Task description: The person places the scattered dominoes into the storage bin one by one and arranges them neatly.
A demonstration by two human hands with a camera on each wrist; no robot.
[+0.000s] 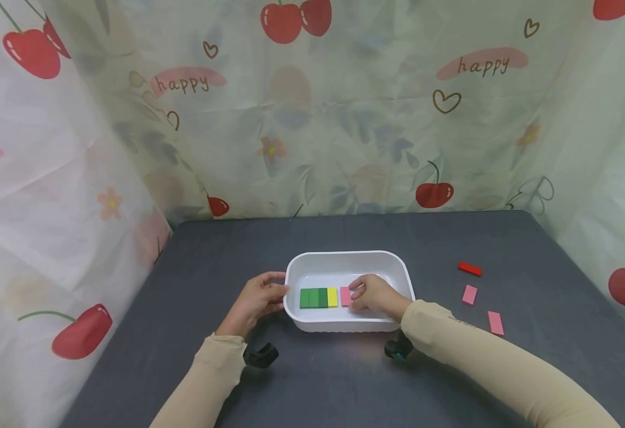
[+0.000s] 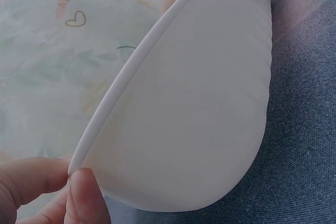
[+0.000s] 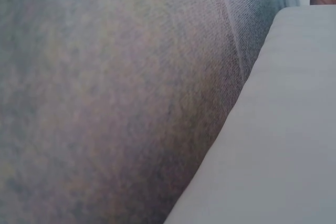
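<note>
A white plastic tray (image 1: 350,326) with raised walls stands on the table in the head view. My left hand (image 1: 256,302) pinches the tray's left rim between thumb and fingers, as the left wrist view shows at close range. My right hand (image 1: 375,295) reaches inside the tray and holds a pink block (image 1: 345,296) by its right side. Left of it, in a row on the tray floor, lie a yellow block (image 1: 332,297) and three green blocks (image 1: 313,298) set side by side. The right wrist view shows the tray's outer wall (image 3: 273,129), not the right hand's fingertips.
Right of the tray, a red block (image 1: 470,269) and two pink blocks, an upper pink block (image 1: 469,295) and a lower pink block (image 1: 495,323), lie on the dark grey table (image 1: 227,249). A cherry-patterned curtain (image 1: 312,148) hangs behind and at both sides.
</note>
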